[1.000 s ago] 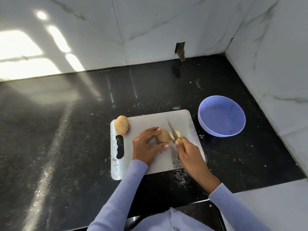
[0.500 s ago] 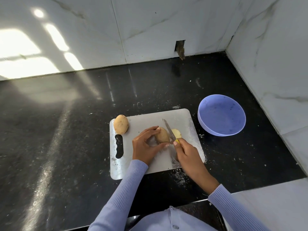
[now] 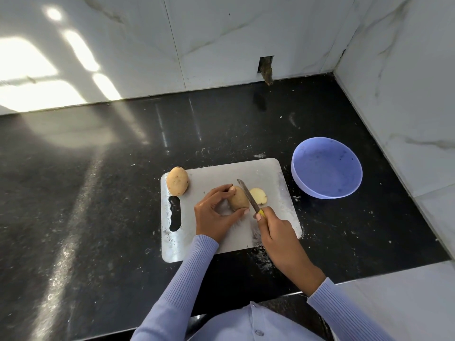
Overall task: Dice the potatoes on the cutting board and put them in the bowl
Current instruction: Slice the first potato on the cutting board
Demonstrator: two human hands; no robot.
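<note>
A pale grey rectangular plastic cutting board (image 3: 221, 173) with an oval handle slot on its left side is lying on a black speckled stone counter (image 3: 98, 193), near the counter's front edge.

The left hand (image 3: 216, 214) is gripping a tan, unpeeled potato with one end cut off (image 3: 239, 198) near the middle of the board; the thumb is lying at the potato's near side and the fingers are curling over its far side, pinching it in place.

The right hand (image 3: 275, 228) is wrapping its fingers around the yellow handle of a small steel-bladed kitchen knife (image 3: 248, 195). The blade is angling up and to the left, lying against the right, cut side of the held potato.

Just right of the blade, a pale yellow cut potato slice (image 3: 258, 195) is lying flat on the board, cut face up, apart from the main potato.

A second whole tan oval potato (image 3: 177, 180) is sitting at the board's far left corner, overhanging the edge a little, just above the handle slot and well apart from the hands.

A round lavender plastic bowl (image 3: 302, 178) is standing on the counter just beside the board's far right corner, not touching it. No potato pieces are showing inside it.

Both forearms are wearing ribbed lilac knit sleeves (image 3: 187, 279). White marble-patterned wall tiles (image 3: 221, 33) are backing the counter at the rear and on the right, with bright patches of light falling on the left part of the wall. White flecks are scattering across the counter around the board.
</note>
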